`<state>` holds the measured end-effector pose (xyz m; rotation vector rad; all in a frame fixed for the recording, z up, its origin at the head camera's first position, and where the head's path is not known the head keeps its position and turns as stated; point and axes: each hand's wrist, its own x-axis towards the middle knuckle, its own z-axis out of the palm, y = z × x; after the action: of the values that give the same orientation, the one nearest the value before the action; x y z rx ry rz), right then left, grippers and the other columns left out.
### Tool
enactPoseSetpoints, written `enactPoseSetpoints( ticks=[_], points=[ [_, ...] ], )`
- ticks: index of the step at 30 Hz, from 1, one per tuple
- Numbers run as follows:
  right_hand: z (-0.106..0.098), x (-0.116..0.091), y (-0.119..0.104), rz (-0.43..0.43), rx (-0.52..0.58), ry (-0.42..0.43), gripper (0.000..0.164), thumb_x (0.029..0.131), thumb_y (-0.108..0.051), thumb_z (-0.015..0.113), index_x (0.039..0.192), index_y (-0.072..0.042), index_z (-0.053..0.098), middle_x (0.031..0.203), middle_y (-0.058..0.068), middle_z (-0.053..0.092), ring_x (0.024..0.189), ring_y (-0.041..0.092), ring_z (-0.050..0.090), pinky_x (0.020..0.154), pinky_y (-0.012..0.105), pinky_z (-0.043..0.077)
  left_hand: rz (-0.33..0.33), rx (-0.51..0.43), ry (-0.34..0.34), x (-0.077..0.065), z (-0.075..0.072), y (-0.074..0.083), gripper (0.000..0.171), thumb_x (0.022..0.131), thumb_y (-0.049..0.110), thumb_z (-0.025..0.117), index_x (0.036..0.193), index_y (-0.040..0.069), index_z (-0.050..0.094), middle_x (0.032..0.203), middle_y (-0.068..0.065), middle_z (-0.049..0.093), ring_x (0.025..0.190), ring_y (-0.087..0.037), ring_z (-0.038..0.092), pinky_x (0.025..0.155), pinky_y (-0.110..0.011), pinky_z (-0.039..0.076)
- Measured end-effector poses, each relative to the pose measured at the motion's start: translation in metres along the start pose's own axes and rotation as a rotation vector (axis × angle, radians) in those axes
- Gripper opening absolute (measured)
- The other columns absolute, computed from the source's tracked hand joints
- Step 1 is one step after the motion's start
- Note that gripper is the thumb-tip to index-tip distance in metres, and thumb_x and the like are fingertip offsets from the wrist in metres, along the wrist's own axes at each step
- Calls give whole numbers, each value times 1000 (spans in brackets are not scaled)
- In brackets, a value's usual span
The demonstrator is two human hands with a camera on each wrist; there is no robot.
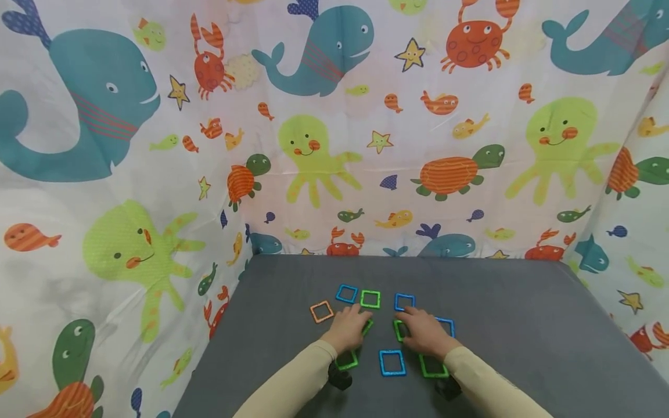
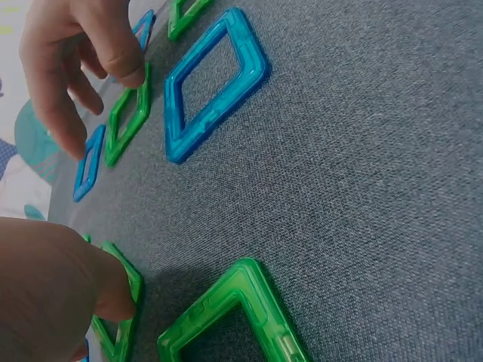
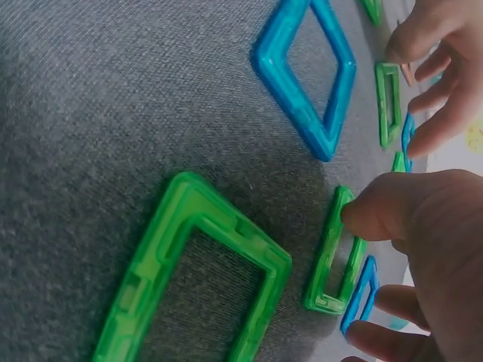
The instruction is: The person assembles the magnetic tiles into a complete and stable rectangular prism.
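Note:
Several hollow, translucent square magnetic tiles lie flat on the grey table. In the head view my left hand (image 1: 346, 330) is over a green tile (image 1: 368, 327); its thumb overlaps that tile's edge in the left wrist view. My right hand (image 1: 425, 332) reaches over another green tile (image 1: 395, 332). In the right wrist view its thumb (image 3: 381, 207) is right at this tile's rim (image 3: 324, 264), with the fingers apart beyond it. Between the forearms lies a blue tile (image 1: 393, 373). Green tiles (image 1: 347, 367) (image 1: 435, 375) lie near each wrist.
Farther back are an orange tile (image 1: 315, 316), a blue tile (image 1: 347, 285), a green tile (image 1: 370, 307) and another blue tile (image 1: 405, 295). One more blue tile (image 1: 452, 328) is partly behind the right hand. A sea-animal curtain (image 1: 366, 220) surrounds the grey table (image 1: 277, 325).

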<state>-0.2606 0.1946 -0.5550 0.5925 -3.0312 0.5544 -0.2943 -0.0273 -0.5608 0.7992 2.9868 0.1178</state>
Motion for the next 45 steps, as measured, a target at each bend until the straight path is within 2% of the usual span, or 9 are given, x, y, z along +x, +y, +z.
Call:
enactPoseSetpoints(
  ticks=[9, 14, 19, 25, 31, 38, 45],
  points=[
    [7, 3, -1, -3, -40, -4, 46, 78, 0, 74, 124, -2, 69, 127, 23, 66, 109, 46, 63, 88, 64, 52, 2, 6, -16, 1, 3, -1, 49, 86, 16, 79, 132, 26, 67, 126, -4, 64, 102, -22, 60, 86, -43, 53],
    [8, 3, -2, -2, -35, -8, 45, 77, 5, 71, 121, -2, 70, 121, 20, 69, 105, 44, 64, 86, 61, 53, -9, -21, -17, 2, 4, -1, 49, 85, 13, 80, 131, 25, 68, 129, -6, 63, 103, -23, 60, 87, -43, 54],
    [7, 6, -3, -20, -33, -4, 42, 75, 6, 71, 116, -1, 72, 111, 18, 72, 97, 39, 65, 82, 58, 54, -23, -50, -1, 4, 8, -3, 46, 86, 14, 79, 130, 21, 69, 129, -8, 63, 104, -25, 60, 85, -42, 54],
    [6, 12, -7, -45, -56, 24, 38, 71, 5, 72, 109, -3, 73, 97, 14, 72, 85, 32, 64, 76, 52, 52, -25, -79, 51, 3, 11, -1, 40, 84, 14, 79, 124, 17, 72, 119, -7, 65, 97, -22, 59, 80, -38, 53],
    [5, 14, -10, -25, -33, 17, 39, 70, 5, 73, 108, -3, 74, 95, 15, 71, 84, 31, 63, 75, 52, 52, -14, -101, 87, 2, 14, 4, 38, 82, 14, 78, 120, 13, 74, 115, -8, 65, 97, -23, 60, 84, -38, 54],
    [8, 14, -10, -46, -51, 27, 34, 71, -1, 79, 104, -3, 75, 91, 12, 70, 81, 26, 62, 73, 49, 53, -12, -137, 85, 2, 20, 7, 38, 83, 16, 76, 121, 12, 74, 112, -8, 64, 94, -22, 58, 83, -39, 54],
    [10, 16, -12, -53, -42, 30, 35, 71, 0, 79, 105, -2, 76, 94, 13, 71, 84, 29, 64, 73, 49, 55, -21, -129, 108, 4, 22, 10, 38, 82, 16, 77, 119, 10, 75, 107, -9, 63, 89, -22, 57, 81, -38, 54]
  ],
)
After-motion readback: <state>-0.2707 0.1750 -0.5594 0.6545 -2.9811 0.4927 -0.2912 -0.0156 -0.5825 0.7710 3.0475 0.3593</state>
